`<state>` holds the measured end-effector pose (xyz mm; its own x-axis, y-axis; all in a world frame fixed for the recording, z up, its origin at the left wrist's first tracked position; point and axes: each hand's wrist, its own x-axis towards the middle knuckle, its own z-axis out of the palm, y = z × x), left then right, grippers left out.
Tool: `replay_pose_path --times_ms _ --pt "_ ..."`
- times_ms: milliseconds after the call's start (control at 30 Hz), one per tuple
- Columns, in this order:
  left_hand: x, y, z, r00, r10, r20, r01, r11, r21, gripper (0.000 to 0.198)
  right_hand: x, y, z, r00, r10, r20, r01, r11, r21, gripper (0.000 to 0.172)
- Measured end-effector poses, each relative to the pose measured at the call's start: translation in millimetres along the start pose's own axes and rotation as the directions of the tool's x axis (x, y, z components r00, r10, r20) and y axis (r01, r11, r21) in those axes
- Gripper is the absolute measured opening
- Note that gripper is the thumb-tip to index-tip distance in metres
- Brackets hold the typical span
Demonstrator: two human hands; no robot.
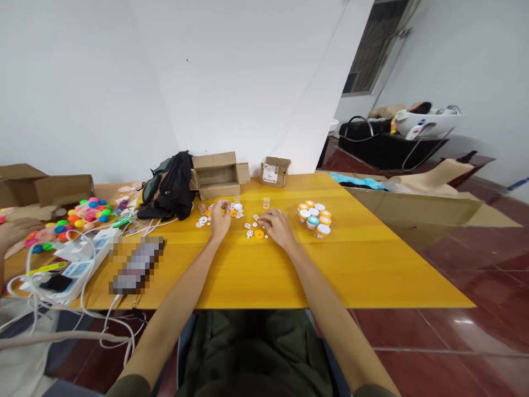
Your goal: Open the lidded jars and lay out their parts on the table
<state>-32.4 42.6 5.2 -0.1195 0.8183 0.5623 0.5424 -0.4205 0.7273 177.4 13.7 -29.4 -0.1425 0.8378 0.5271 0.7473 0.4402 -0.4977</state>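
- Discs, white and orange, lying loose on the middle of the yellow table, some around the left hand, others just left of the right hand.
- Left hand among the farther discs, fingers bent toward the thumb; cannot tell whether anything is pinched there.
- Right hand low over the table, fingers loosely curled, fingertips near small white pieces; cannot tell whether grasping one.
- Clear cup just beyond the right hand; second cup left of the left hand.
- Jars capped in orange, white and teal, grouped together right of the right hand.
- Far side: cardboard box, black bag to its left, smaller box to its right.
- Left side: bright balls, power strip, blurred phone; at the left edge, another person's hand.
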Motion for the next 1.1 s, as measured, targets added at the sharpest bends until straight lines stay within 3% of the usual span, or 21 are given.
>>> replay_pose_path --times_ms 300,700,933,1100 --pt "-11 13 2.9 0.961 0.201 0.192 -0.23 0.963 0.143 0.021 -8 1 -6 0.999 -0.037 0.015 0.038 0.994 -0.104 0.016" --pt "1 -7 -4.2 0.998 0.04 0.053 -0.05 0.978 0.202 0.031 -8 -3 -7 0.997 -0.058 0.043 0.062 0.993 -0.099 0.018" --pt "-4 -12 -0.7 0.986 0.035 0.166 -0.079 0.961 0.265 0.033 -8 -5 -7 0.999 -0.038 0.031 0.041 0.994 -0.103 0.018" --pt "-6 -3 -2.2 0.972 0.052 0.229 -0.13 0.931 0.341 0.034 -8 0 -7 0.997 -0.08 0.023 0.081 0.994 -0.069 0.018"
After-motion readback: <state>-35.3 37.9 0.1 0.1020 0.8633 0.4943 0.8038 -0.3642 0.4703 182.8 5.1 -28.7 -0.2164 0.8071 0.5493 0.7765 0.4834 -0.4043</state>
